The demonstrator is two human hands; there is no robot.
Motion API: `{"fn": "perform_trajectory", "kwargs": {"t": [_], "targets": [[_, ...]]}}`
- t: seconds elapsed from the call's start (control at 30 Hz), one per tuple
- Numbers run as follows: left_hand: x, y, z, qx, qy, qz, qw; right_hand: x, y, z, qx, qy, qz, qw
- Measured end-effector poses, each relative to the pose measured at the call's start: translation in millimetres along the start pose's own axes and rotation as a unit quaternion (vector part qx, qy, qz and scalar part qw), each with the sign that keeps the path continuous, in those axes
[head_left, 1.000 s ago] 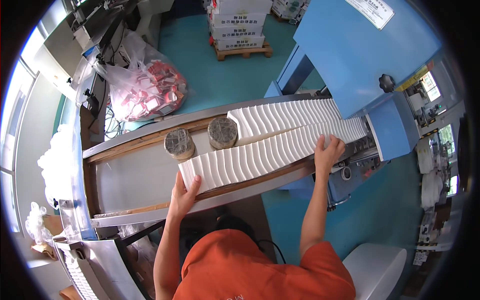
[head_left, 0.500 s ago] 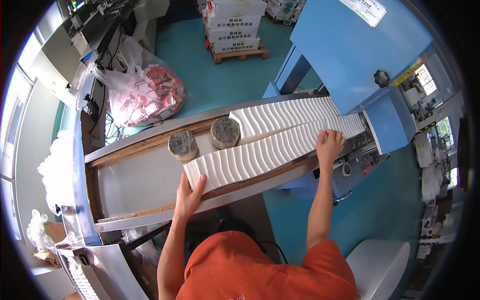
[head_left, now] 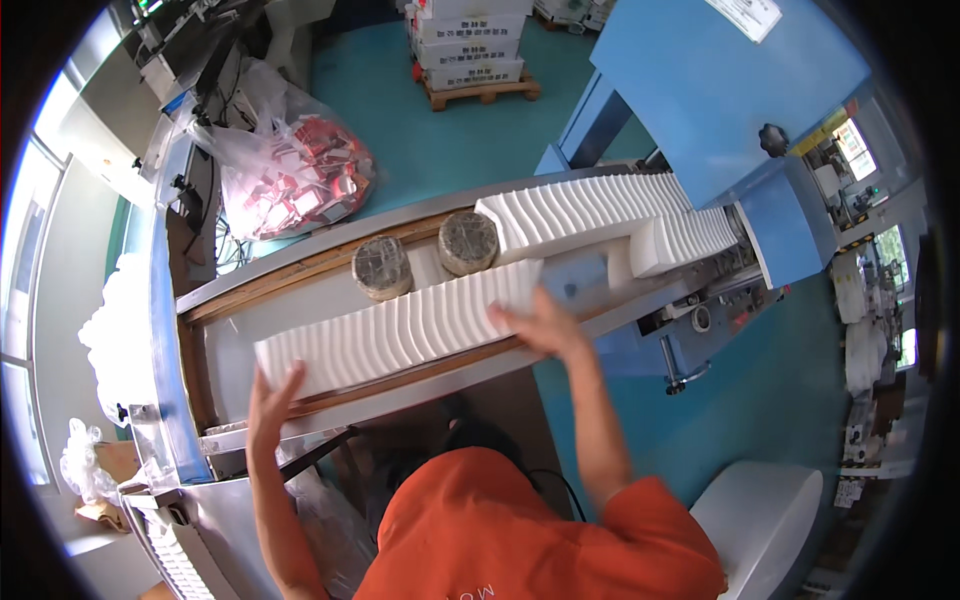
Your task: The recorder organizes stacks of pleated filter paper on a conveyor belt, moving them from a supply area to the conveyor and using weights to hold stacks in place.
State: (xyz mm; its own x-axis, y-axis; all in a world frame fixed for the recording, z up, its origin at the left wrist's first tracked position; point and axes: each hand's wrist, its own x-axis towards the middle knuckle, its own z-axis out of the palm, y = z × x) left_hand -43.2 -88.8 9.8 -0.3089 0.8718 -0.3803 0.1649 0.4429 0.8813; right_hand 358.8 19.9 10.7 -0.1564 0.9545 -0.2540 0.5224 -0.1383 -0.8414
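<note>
Head view: white stack between two hands

So the long white ridged stack (head_left: 400, 325) is along the near edge of the worktop (head_left: 230, 365). Left hand (head_left: 270, 400) is spread, thumb out, at its left end; right hand (head_left: 545, 325), a bit blurry, is spread at the other. Two round blocks (head_left: 468, 243) stand just behind, and another white row (head_left: 590, 212) runs by the far edge to the blue machine (head_left: 720, 110).

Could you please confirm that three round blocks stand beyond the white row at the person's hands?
The count is wrong: the head view shows two round blocks, not three, standing beyond the white row at the person's left hand and right hand.
</note>
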Motion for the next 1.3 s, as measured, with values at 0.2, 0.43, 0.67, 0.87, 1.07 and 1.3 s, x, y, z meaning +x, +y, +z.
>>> {"fn": "perform_trajectory", "kwargs": {"t": [0.2,0.43,0.67,0.87,1.07,1.3], "targets": [[-13.6,-6.3,-27.9,-0.1,0.065,0.027,0.992,-13.6,-31.3,71.9,0.138,-0.014,-0.023,0.99],[-97.6,-41.6,-120.7,-0.154,0.223,0.088,0.959,-39.4,-116.4,135.3,0.13,-0.038,-0.135,0.982],[-335.0,-175.4,-122.9,-0.333,0.568,-0.043,0.751,-90.7,-214.1,349.7,0.013,-0.458,-0.244,0.855],[-437.1,-229.4,12.1,-0.385,0.771,-0.117,0.493,-195.2,-195.6,587.8,-0.202,-0.697,-0.397,0.562],[-385.3,-218.3,64.2,-0.544,0.762,-0.066,0.347,-304.9,-252.3,712.2,-0.344,-0.684,-0.519,0.379],[-335.3,-207.3,19.4,-0.65,0.646,-0.011,0.4,-292.1,-213.1,648.5,0.056,-0.539,-0.606,0.582]]}}
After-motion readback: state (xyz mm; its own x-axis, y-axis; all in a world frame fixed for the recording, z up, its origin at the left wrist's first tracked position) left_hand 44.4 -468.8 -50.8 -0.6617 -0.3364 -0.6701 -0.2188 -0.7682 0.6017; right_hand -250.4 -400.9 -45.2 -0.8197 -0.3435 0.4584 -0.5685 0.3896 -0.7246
